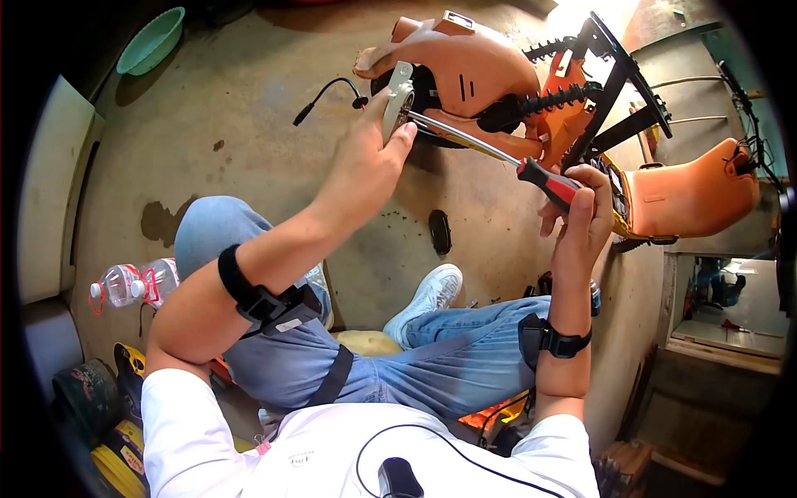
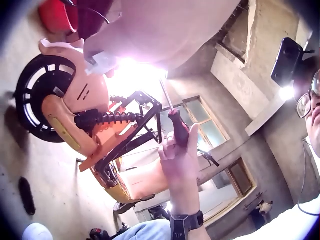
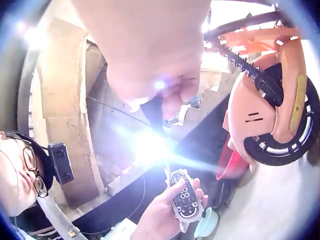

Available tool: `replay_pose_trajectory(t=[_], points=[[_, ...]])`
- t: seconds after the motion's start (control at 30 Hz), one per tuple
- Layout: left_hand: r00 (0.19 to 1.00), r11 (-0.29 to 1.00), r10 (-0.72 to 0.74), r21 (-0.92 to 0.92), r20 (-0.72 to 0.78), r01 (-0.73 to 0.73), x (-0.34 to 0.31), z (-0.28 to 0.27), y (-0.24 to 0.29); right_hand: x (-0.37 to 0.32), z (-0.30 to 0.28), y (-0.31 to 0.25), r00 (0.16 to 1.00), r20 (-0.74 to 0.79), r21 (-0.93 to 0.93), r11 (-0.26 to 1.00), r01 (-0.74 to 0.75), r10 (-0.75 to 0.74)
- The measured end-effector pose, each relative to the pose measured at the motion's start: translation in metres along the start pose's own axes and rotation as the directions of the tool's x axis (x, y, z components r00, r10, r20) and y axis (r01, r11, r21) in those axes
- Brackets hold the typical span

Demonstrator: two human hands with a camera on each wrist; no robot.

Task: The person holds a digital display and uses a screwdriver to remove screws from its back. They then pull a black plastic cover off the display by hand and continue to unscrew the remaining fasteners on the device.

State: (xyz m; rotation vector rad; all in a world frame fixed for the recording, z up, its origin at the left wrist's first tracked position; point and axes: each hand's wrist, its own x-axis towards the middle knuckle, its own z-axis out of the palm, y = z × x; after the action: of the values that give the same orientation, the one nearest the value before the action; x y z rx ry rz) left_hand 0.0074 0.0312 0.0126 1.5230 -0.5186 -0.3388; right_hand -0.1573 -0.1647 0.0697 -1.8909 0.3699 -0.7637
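Note:
My left hand point(image 1: 357, 170) holds up a small display panel point(image 3: 186, 200), fingers and thumb gripping its pale rim. The panel's dark face carries segmented digits and faces the right wrist camera. In my right hand point(image 1: 585, 220) is a screwdriver point(image 1: 548, 184) with a red and black handle; fingers and thumb wrap the handle. Its long metal shaft points left, and the tip is right at the panel in the head view. Behind both hands stands an orange electric scooter point(image 1: 490, 70) with black spring shocks and a black wheel point(image 2: 42, 97).
A small black oblong part point(image 1: 440, 232) lies on the concrete floor near my white shoe point(image 1: 436, 295). Two plastic bottles point(image 1: 137, 284) stand at the left by my knee. Farther off are a green basin point(image 1: 151, 41) and a white cabinet point(image 1: 62, 191).

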Motion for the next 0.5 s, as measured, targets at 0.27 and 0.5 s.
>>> replay_pose_trajectory(t=[0.27, 0.5], points=[[0.999, 1.000, 0.018, 0.001, -0.030, -0.018, 0.0008, -0.0001, 0.0026, 0.0024, -0.0038, -0.0012, 0.995, 0.102, 0.089, 0.996, 0.001, -0.010], [0.995, 0.997, 0.074, -0.014, -0.072, -0.075, 0.0006, 0.0002, -0.0004, -0.0010, -0.0015, -0.0068, 0.989, 0.136, 0.137, 0.988, -0.073, 0.054]])
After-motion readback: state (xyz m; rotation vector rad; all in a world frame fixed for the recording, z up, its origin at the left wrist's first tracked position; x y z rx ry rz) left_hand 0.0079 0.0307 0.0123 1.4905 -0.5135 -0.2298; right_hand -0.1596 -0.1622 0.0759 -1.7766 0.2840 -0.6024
